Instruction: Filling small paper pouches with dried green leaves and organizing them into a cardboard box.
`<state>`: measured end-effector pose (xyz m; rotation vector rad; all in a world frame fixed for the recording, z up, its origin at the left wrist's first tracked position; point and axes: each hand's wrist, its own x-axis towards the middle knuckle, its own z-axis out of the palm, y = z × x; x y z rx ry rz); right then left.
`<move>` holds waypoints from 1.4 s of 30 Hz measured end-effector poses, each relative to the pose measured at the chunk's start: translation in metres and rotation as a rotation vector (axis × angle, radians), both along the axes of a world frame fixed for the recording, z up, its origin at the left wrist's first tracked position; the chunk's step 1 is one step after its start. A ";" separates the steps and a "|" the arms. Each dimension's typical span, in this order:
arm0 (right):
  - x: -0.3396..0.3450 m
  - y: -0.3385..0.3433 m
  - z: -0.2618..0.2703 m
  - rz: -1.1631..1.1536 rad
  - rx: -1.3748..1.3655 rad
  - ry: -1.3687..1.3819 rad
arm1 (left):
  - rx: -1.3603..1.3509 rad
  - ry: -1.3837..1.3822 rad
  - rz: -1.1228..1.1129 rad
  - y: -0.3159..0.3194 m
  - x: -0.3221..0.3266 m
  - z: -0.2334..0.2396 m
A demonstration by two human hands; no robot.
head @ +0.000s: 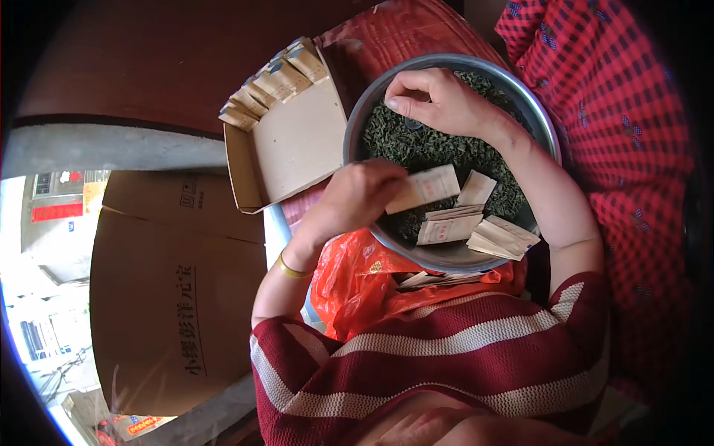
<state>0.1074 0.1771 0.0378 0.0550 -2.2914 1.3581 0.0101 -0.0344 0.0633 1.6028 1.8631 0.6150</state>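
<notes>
My left hand (360,192), with a yellow band at the wrist, grips a flat paper packet (432,187) over the near left rim of a round metal basin (549,128). Dark dried leaves, like tea (446,148), cover much of the basin's inside. Above them my right hand (432,97) has thumb and forefinger curled together. A small dark round object (413,124) shows just beneath it; whether the hand holds it cannot be told. More paper packets (449,229) lie in the near part of the basin, some fanned in a stack (502,237) at the right.
An open cardboard tray (301,142) stands left of the basin, with a row of filled packets (273,81) along its far side. A red plastic bag (348,279) with papers lies before my body. A large carton (178,290) stands left; red checked cloth (625,167) hangs right.
</notes>
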 end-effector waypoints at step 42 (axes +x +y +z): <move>0.007 -0.027 0.003 0.086 0.343 -0.013 | 0.357 -0.050 0.474 0.014 0.010 -0.051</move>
